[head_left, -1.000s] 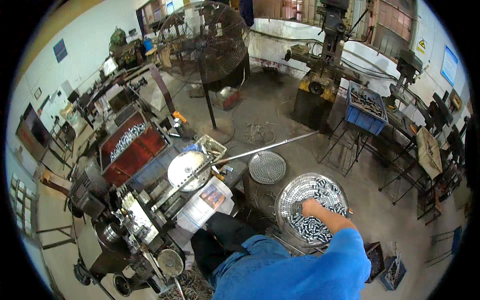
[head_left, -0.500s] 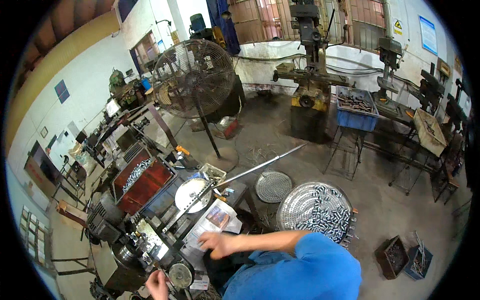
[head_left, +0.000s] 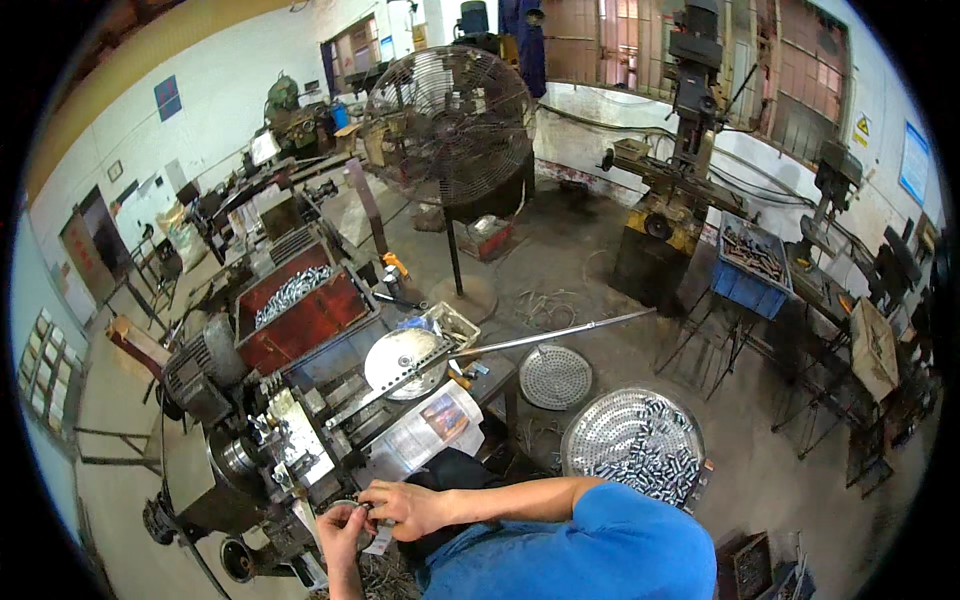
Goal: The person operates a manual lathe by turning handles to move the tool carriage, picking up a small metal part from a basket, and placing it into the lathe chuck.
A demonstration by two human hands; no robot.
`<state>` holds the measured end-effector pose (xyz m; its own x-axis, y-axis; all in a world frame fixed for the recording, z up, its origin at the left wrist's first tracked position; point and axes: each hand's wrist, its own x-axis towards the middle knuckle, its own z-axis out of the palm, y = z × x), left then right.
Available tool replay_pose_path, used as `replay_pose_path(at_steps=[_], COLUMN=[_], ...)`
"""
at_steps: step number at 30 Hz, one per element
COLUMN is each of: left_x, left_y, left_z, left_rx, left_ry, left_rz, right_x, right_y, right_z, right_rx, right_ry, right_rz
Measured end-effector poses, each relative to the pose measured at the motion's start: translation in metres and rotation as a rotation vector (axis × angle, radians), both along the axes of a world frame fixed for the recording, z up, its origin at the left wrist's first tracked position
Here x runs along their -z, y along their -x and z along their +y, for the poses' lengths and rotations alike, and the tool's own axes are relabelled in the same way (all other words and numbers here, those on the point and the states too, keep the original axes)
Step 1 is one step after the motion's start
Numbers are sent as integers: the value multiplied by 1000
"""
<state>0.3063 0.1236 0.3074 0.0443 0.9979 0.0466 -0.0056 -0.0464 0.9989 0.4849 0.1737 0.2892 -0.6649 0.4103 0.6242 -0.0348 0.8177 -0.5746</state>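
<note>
My left hand point(head_left: 343, 532) and my right hand point(head_left: 402, 508) meet over the near side of the lathe. Their fingers are closed in a pinch around something small and dark that I cannot make out. Part of a round handwheel seems to lie behind the left fingers, mostly hidden. Just left of my hands are the lathe's bright tool slide point(head_left: 300, 440) and its chuck point(head_left: 238, 455). An open newspaper point(head_left: 425, 435) spreads over the bench beyond my right hand, with a round white metal disc point(head_left: 405, 362) behind it.
A red bin point(head_left: 300, 330) of metal parts stands behind the lathe. A long rod point(head_left: 560, 335) juts right from the bench. On the floor, a large perforated tray point(head_left: 600, 425) bears many small cylinders beside a smaller tray point(head_left: 555, 377). A tall fan point(head_left: 450, 125) stands farther back.
My right hand has moved left and down from above the newspaper to meet my left hand, which has come up a little. The head view has shifted, so the surroundings appear turned.
</note>
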Motion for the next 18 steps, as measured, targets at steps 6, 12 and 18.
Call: replay_pose_path(at_steps=[6, 12, 18], left_x=[0, -16, -31], left_y=[20, 37, 69], left_z=[5, 6, -12], left_rx=[-25, -88, -169], left_ry=[-1, 52, 54], left_rz=[162, 232, 263], right_x=[3, -22, -53], right_y=[14, 30, 69], right_z=[17, 30, 36], right_rx=[-60, -197, -284], right_ry=[23, 42, 33], right_rz=[-110, -152, -214])
